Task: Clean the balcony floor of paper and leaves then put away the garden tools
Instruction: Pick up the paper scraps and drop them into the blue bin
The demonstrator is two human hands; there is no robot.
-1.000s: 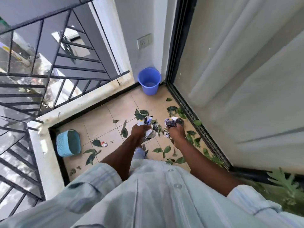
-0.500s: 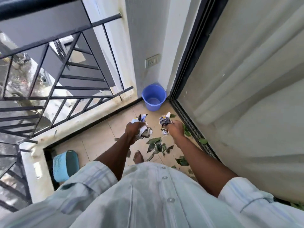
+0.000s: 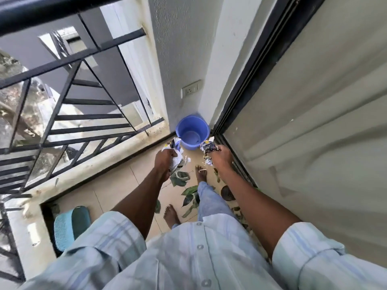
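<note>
My left hand (image 3: 165, 159) is curled tight around a crumpled wad of white and blue printed paper (image 3: 177, 156), with a few green leaves (image 3: 179, 178) hanging out beneath it. My right hand (image 3: 222, 156) grips a second crumpled wad of dark printed paper (image 3: 208, 150), pinched against the fingers on its inner side. Both hands are held out in front of me, level with each other and well apart.

Just beyond and between them stands a round blue plastic bucket (image 3: 192, 130), upright in the corner by the white wall (image 3: 178, 59); the right hand's paper overlaps its rim in my view, the left hand's paper sits just beside it.

Below the hands, on the tan tiled floor (image 3: 117, 197), loose green leaves (image 3: 189, 195) lie scattered around my bare feet (image 3: 200, 174). Far back to the left of my left arm, a teal plastic mesh basket (image 3: 70, 227) lies tipped on its side against the low ledge. The black metal railing (image 3: 73, 122) runs along my left; a black-framed sliding door (image 3: 247, 97) stands beside my right hand.
</note>
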